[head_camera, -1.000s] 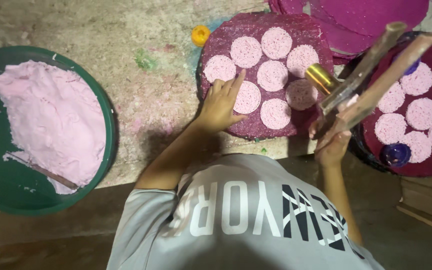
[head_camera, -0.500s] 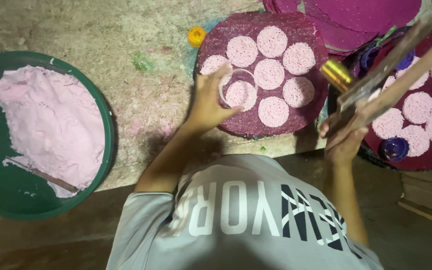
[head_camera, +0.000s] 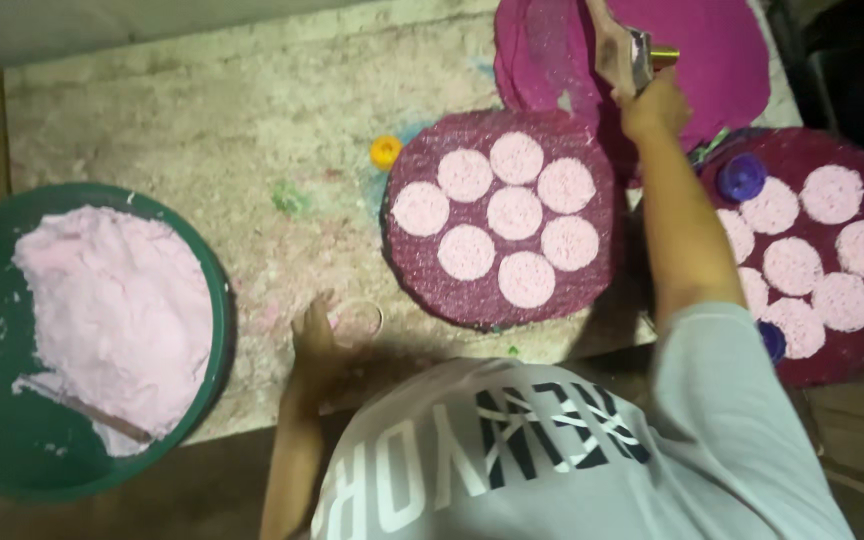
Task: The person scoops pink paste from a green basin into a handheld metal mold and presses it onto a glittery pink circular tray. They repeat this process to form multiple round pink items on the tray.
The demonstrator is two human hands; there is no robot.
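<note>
Gripping a flat wooden scraper (head_camera: 620, 50), the right hand (head_camera: 655, 102) reaches over the magenta round mat (head_camera: 722, 60). Left hand (head_camera: 314, 335) lies loosely open, apparently touching a thin clear ring mould (head_camera: 357, 318) on the speckled bench (head_camera: 202, 130), beside the dark-red round board (head_camera: 432, 290) of pink discs.

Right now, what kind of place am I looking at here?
Probably a small handcraft workshop where pink paste is shaped into discs. A green basin holds a heap of pink paste, round maroon boards carry rows of pink discs, and the worktable is rough and stained with coloured powder.
</note>
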